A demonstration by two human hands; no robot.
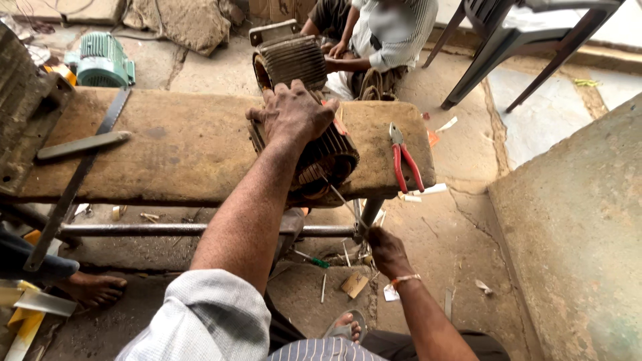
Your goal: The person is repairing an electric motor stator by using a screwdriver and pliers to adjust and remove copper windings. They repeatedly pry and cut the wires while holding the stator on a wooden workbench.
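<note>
Left hand (292, 113) of mine is clamped palm-down over the ribbed motor stator (321, 157) on the bench (174, 144), its axis aimed toward me, while lower right hand (386, 251) pinches a thin strip (344, 200) into its bore.

The bench top (180, 144) lies bare between the flat file (83, 144) and the finned motor stator (321, 157), giving room there. Right of the stator, red-handled pliers (404, 160) crowd the edge. Below, a steel crossbar (187, 230) bars passage; behind, seemingly close, a second motor housing (291, 60) blocks reach.
</note>
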